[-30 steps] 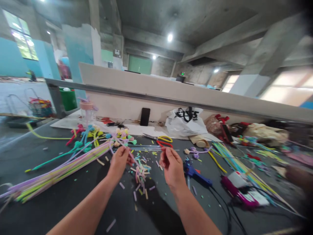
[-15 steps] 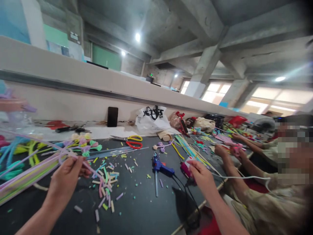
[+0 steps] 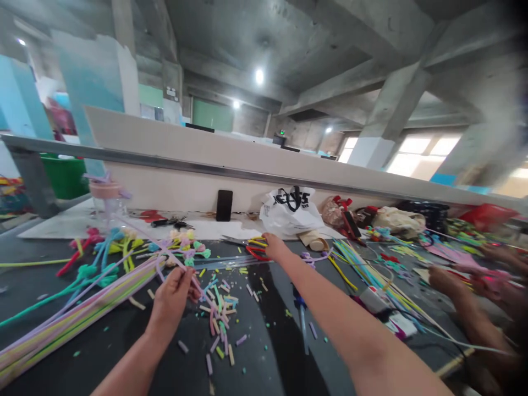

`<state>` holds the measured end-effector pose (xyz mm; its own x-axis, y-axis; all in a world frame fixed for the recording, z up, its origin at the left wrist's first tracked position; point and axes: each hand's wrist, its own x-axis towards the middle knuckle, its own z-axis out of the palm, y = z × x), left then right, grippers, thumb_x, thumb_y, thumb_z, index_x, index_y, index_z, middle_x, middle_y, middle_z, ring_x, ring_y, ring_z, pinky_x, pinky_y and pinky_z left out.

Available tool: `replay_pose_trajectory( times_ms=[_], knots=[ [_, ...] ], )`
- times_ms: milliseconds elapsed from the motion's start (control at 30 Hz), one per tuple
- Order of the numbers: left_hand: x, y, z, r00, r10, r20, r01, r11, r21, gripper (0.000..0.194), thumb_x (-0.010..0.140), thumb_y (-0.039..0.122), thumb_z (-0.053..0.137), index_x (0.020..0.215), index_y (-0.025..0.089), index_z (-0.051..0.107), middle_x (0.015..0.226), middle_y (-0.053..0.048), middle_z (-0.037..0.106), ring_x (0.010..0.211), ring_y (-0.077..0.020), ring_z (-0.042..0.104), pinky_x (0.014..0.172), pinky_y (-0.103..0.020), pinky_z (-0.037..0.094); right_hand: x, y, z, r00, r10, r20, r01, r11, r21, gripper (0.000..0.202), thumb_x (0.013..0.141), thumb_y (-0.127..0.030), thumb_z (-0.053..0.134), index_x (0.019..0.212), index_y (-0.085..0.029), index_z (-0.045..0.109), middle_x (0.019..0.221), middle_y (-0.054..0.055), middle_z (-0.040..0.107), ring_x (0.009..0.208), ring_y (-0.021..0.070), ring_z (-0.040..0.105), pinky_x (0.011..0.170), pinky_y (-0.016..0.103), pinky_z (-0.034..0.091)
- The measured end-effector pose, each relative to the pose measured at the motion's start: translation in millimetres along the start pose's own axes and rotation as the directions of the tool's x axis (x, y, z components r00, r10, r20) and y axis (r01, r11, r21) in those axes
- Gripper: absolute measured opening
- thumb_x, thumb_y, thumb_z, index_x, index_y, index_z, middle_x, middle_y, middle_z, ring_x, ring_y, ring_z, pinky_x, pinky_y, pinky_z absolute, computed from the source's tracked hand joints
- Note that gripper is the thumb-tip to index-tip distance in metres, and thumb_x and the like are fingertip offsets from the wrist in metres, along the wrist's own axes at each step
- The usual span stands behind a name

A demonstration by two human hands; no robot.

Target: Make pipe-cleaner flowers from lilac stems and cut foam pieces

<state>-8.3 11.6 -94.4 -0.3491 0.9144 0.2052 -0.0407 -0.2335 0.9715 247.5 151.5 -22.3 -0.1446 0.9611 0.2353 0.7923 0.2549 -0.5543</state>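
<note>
A slender, fuzzy lilac stem (image 3: 165, 251), left of centre, is pinched in the left hand (image 3: 171, 296); the right hand (image 3: 277, 247), grip indeterminable, apparently touches red-and-yellow-handled metal scissors (image 3: 249, 242), centre.

Shows a bare left hand (image 3: 170, 294), broad across the back and rounded at the knuckles. Narrows at the wrist, then swells into a bare left forearm (image 3: 136, 355), smooth in outline. Has a bare right hand (image 3: 275, 248) too (small in view, finer details hard to make out), and a bare right arm (image 3: 336, 313), thickening toward the lower edge of the view.
</note>
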Motion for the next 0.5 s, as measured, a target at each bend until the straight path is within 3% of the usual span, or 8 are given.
replay_pose_trajectory(
  times_ms=[67,167,333,433,500],
  knots=[
    [1.1,0.6,-1.7,1.0,-0.001,-0.002,0.001,1.0,-0.031,0.022,0.075,0.041,0.055,0.073,0.019,0.051,0.052,0.006,0.056,0.042,-0.0131,0.056,0.041,-0.023,0.046,17.9,-0.2,11.2,0.999,0.04,0.032,-0.041,0.999,0.034,0.018,0.084,-0.025,0.055,0.1,-0.016,0.059,0.105,0.008,0.059,0.093,0.0203,0.057,0.081,0.04,0.047],
    [2.0,2.1,-2.9,1.0,-0.005,0.003,0.006,0.998,-0.064,0.023,0.077,0.042,0.053,0.076,0.019,0.051,0.053,0.006,0.056,0.042,-0.0131,0.056,0.041,-0.023,0.047,23.9,2.5,21.4,0.994,0.082,0.075,-0.089,0.99,0.106,0.017,0.079,-0.021,0.062,0.095,-0.014,0.062,0.097,0.009,0.061,0.093,0.0243,0.058,0.082,0.042,0.045],
    [1.8,6.3,-2.8,1.0,-0.006,0.023,0.008,0.996,-0.09,0.023,0.076,0.041,0.055,0.073,0.019,0.051,0.052,0.006,0.054,0.043,-0.0135,0.057,0.041,-0.023,0.047,10.6,5.4,24.0,0.98,0.13,0.154,-0.164,0.958,0.234,0.029,0.088,-0.027,0.05,0.114,-0.014,0.051,0.115,0.007,0.053,0.095,0.0194,0.057,0.079,0.038,0.048],
    [1.9,8.4,-3.4,0.998,-0.039,0.044,0.044,0.991,-0.129,0.026,0.075,0.042,0.057,0.068,0.018,0.05,0.052,0.005,0.055,0.043,-0.0134,0.057,0.042,-0.023,0.047,-2.1,-0.8,16.3,0.966,0.155,0.209,-0.217,0.924,0.317,0.027,0.089,-0.028,0.049,0.111,-0.013,0.053,0.114,0.006,0.054,0.095,0.021,0.057,0.08,0.038,0.047],
    [1.7,9.6,-3.4,0.997,-0.053,0.064,0.062,0.985,-0.16,0.026,0.075,0.042,0.057,0.067,0.018,0.05,0.052,0.005,0.056,0.043,-0.0131,0.057,0.043,-0.024,0.048,-18.8,-8.3,6.4,0.952,0.155,0.263,-0.25,0.89,0.38,0.027,0.086,-0.029,0.052,0.11,-0.015,0.053,0.104,0.005,0.058,0.084,0.0176,0.06,0.073,0.035,0.05]
  ],
)
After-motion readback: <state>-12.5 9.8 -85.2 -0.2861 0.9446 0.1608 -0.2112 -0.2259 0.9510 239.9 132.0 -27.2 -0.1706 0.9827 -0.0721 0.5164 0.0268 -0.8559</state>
